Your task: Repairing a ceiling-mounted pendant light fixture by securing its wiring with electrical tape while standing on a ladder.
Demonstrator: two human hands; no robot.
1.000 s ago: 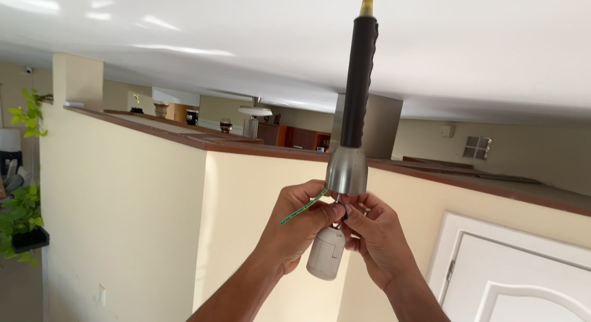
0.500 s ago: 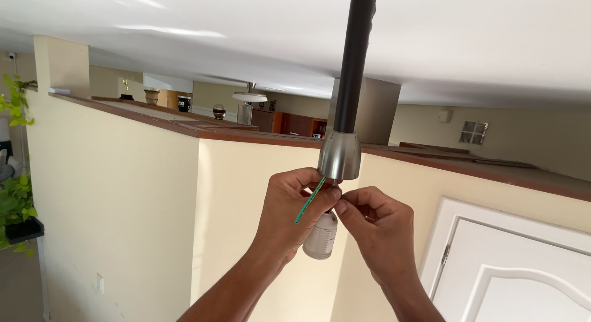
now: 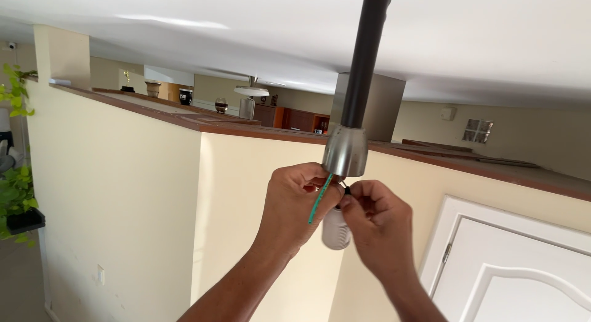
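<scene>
Both hands raised under the black rod's (image 3: 364,57) silver cap (image 3: 345,152): left hand (image 3: 294,205) clenched around a green wire (image 3: 319,199), right hand (image 3: 377,226) pinching small wires beside it, white socket (image 3: 335,231) between the palms.

rod (image 3: 364,63) top cut off, socket (image 3: 335,231) partly hidden

view: a single head-worn camera; no second view to share with
facing: tilted upward, toward the ceiling (image 3: 480,45) and the half wall (image 3: 123,186)
nearness: close; both raised hands fill lower centre
</scene>
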